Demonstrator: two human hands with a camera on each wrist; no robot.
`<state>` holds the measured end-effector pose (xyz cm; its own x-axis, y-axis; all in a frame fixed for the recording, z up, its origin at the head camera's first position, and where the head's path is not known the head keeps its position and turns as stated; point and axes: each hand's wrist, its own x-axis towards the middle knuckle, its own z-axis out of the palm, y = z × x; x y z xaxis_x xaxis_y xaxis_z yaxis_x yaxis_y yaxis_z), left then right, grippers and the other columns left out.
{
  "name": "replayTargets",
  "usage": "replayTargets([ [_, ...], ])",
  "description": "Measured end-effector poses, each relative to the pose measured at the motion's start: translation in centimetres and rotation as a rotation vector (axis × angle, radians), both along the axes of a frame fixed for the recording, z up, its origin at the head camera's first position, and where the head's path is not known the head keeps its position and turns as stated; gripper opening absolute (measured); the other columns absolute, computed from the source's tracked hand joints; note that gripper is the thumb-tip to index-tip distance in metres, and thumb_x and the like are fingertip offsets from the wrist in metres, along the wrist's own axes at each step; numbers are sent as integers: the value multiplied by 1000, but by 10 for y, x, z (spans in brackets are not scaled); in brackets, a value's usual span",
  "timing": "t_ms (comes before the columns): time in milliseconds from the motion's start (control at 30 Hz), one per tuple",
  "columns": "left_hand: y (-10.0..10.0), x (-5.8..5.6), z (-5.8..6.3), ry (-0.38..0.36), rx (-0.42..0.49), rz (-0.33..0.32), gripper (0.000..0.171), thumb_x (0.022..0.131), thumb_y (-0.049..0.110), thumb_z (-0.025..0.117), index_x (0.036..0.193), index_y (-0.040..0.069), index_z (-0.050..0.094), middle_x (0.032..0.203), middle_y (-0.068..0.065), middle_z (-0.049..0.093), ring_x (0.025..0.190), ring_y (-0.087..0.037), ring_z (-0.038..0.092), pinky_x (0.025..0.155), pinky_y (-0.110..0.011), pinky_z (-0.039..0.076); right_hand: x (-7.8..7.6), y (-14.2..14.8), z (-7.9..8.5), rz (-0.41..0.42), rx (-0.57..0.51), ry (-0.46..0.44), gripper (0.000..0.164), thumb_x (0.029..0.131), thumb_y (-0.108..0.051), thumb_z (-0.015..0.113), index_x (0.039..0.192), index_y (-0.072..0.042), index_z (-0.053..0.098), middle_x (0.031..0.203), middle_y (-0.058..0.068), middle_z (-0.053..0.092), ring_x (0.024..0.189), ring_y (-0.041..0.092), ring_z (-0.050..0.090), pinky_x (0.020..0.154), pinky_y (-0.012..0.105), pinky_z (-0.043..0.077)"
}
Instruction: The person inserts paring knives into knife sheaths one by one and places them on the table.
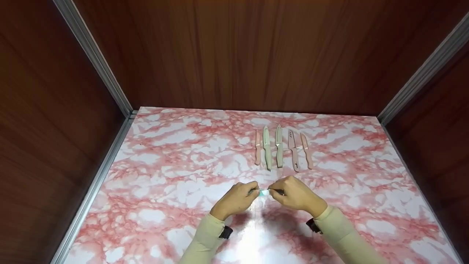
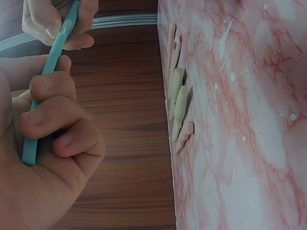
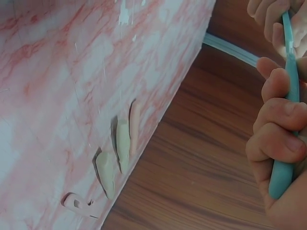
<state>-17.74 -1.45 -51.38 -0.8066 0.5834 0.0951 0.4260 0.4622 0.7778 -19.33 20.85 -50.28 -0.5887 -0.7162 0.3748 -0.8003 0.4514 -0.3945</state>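
Observation:
Above the near middle of the table, both hands hold a teal knife between them. My left hand has its fingers curled round the blade end, which looks like a teal sheath with a squared tip. The fingers of my right hand wrap the rounded teal handle. A small teal and white stretch shows between the hands; I cannot tell how much blade is bare. Beyond the hands lie two pale green knives, with pink knives on either side.
The table has a pink and white marbled top. Brown wood-grain panels stand behind it and at both sides, with metal rails at the corners. The row of knives lies right of centre, handles towards me.

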Motion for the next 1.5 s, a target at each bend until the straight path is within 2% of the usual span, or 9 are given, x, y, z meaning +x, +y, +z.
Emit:
replayTargets([
  [133,0,0,0,-5,-3,0,22,101,21,45,89,7,58,59,9,36,47,-3,30,48,-20,29,0,0,0,-8,9,-29,19,86,-3,57,75,-14,68,67,-10,59,56,-1,46,57,21,46],
  [300,1,0,-2,17,-3,3,21,101,22,45,87,11,57,59,9,37,48,-3,31,49,-20,30,-2,-1,3,8,6,-39,29,85,-2,56,63,-20,54,57,-14,43,51,-3,33,49,16,34],
  [433,1,-1,-3,33,-4,7,21,101,22,45,86,12,56,59,9,37,48,-3,31,50,-20,31,-3,-2,5,24,-9,-39,36,84,1,56,58,-20,44,54,-14,34,49,-4,26,47,13,25],
  [900,4,-4,-1,18,-22,8,20,100,23,46,88,12,57,58,9,35,48,-4,30,49,-21,30,-3,-6,8,6,5,-48,34,84,-2,57,58,-21,45,54,-15,32,48,-5,24,46,13,23],
  [1500,5,-5,-4,53,-12,-3,20,101,22,46,89,12,57,59,10,36,48,-3,30,48,-20,31,-2,-7,9,-7,5,-69,38,84,0,57,56,-20,40,53,-14,29,48,-5,23,46,12,21],
])
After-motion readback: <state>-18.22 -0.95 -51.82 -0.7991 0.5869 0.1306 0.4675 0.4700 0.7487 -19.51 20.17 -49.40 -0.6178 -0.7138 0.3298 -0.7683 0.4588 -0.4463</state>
